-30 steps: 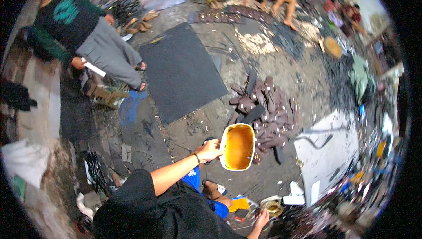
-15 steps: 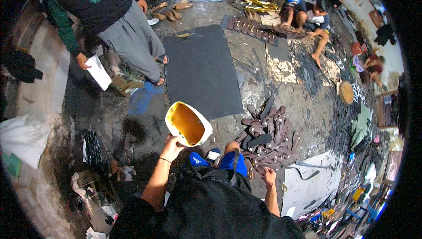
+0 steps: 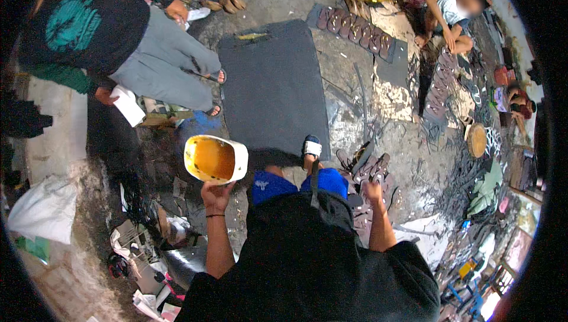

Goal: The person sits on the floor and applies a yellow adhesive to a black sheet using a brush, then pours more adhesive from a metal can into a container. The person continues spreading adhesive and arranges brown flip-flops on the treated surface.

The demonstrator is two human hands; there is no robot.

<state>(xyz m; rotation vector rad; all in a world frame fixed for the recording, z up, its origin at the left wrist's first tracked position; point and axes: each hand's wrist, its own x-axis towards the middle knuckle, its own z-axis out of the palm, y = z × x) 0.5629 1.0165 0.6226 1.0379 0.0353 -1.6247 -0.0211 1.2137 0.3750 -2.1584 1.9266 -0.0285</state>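
Observation:
A white plastic tub [image 3: 239,162] with an amber-brown coating inside is gripped near its lower edge by my left hand [image 3: 216,196]. The tub is held out in front of me to the left, its open side showing. My right hand [image 3: 373,192] looks loosely closed, with no object visible in it. Beneath and beside that hand lies a heap of dark brown sandals [image 3: 374,171], partly covered by my hand and forearm. A large black sheet [image 3: 273,88] lies flat on the floor ahead of the tub.
At the left stands a person [image 3: 160,55] holding a white flat piece [image 3: 128,106]. Another person [image 3: 452,17] squats at the far right beside rows of brown sandals [image 3: 355,31]. A round wooden block [image 3: 477,140] stands to the right. A white sack [image 3: 46,206] sits at left.
My left hand has carried the tub leftward and tilted it. My right hand has moved up over the sandal heap. My view has shifted, and one foot now shows at the sheet's near edge.

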